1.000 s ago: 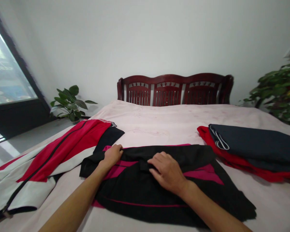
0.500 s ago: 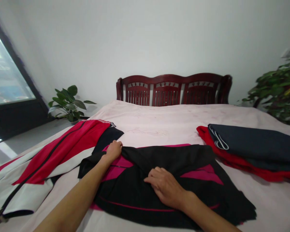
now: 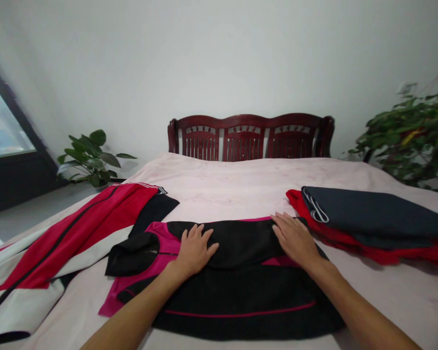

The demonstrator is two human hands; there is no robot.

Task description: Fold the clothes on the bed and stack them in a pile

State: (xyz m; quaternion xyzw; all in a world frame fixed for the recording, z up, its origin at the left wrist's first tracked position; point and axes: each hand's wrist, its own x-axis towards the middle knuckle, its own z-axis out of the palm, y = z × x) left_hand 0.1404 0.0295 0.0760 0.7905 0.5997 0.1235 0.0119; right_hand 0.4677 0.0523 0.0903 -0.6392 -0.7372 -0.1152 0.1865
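Observation:
A black and magenta jacket [image 3: 241, 291] lies on the bed in front of me, its collar to the left and one black sleeve laid lengthwise across the body. My left hand [image 3: 196, 249] rests on that sleeve near the shoulder, fingers spread. Farther right, my right hand [image 3: 294, 238] lies flat on the sleeve's other end, fingers stretched out. Neither hand grips the cloth. Part of the jacket's front is hidden under my forearms.
On the left a red, white and navy jacket [image 3: 91, 233] is spread out. Folded dark blue clothing [image 3: 368, 214] lies on red clothing [image 3: 372, 250] at right. Beyond the pink bedsheet [image 3: 219, 180] stands a dark wooden headboard [image 3: 244, 141]. Plants [image 3: 91, 155] flank the bed.
My left hand has let go of the cloth by the collar and moved right onto the sleeve. My right hand has moved up and right, flattening. The sleeve now lies smoother.

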